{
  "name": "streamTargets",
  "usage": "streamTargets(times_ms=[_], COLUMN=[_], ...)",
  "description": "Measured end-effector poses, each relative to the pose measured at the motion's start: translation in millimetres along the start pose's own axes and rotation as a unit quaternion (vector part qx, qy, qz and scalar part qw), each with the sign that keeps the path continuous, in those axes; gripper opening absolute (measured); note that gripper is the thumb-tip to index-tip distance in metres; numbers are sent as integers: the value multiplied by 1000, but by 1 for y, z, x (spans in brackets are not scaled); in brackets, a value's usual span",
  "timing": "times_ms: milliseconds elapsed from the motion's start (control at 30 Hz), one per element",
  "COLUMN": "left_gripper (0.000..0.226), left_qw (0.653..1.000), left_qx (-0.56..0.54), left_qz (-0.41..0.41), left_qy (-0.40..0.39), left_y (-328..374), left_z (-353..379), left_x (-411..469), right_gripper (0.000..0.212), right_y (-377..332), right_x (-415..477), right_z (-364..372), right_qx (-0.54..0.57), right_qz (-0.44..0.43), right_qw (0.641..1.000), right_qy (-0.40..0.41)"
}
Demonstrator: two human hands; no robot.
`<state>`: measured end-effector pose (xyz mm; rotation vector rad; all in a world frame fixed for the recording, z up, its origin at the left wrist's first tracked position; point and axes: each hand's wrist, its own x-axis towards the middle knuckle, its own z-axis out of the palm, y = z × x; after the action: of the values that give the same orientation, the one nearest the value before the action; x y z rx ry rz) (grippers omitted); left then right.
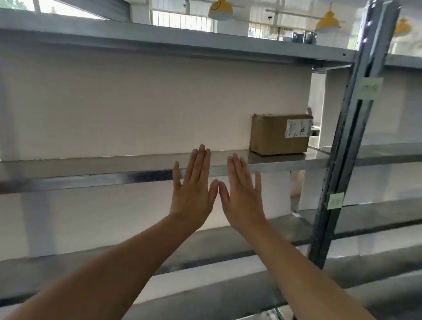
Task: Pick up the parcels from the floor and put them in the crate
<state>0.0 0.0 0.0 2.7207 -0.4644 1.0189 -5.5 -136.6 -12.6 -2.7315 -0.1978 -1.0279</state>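
Observation:
My left hand (194, 184) and my right hand (243, 191) are raised side by side in front of a metal shelf rack, backs toward me, fingers straight and thumbs nearly touching. Both hold nothing. A brown cardboard parcel (279, 134) with a white label stands on the middle shelf (287, 158), up and to the right of my right hand and apart from it. No floor and no crate are in view.
The rack has several grey metal shelves (74, 172) with a white wall behind. A perforated upright post (347, 147) with paper tags stands at the right. Yellow lamps (220, 7) hang above the top shelf.

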Motion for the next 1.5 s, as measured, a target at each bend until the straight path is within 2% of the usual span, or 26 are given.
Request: streamTargets(times_ms=[100, 267, 533, 700, 933, 1100, 1167, 1267, 1500], left_gripper=[67, 66, 63, 64, 63, 65, 65, 64, 63], left_qw=[999, 989, 970, 959, 928, 913, 905, 899, 893], left_qx=[-15, -101, -158, -174, -221, -242, -253, -244, -196], left_qz=[40, 104, 175, 203, 265, 268, 264, 255, 212], left_qy=[-11, -39, -65, -91, -141, -191, -216, -261, -347], left_y=[19, 69, 122, 165, 277, 354, 374, 374, 344], left_z=[11, 33, 73, 100, 143, 185, 206, 246, 340], left_x=[-4, -13, -41, -47, -84, -114, -130, -160, -192], right_gripper=[65, 64, 60, 64, 61, 61, 60, 60, 59], right_y=[14, 55, 114, 153, 232, 302, 328, 349, 379], right_x=[-18, -58, -148, -190, -244, -300, -328, -369, -410], right_z=[-10, -25, -32, -46, -76, -73, -60, -28, 55], right_qx=[-32, -101, -95, -104, -116, -124, -117, -98, -59], right_qz=[44, 129, 302, 328, 381, 419, 458, 496, 530], right_qw=[998, 986, 948, 939, 917, 899, 881, 859, 834], right_qy=[-3, -3, -4, -12, -13, -16, -28, -74, -145])
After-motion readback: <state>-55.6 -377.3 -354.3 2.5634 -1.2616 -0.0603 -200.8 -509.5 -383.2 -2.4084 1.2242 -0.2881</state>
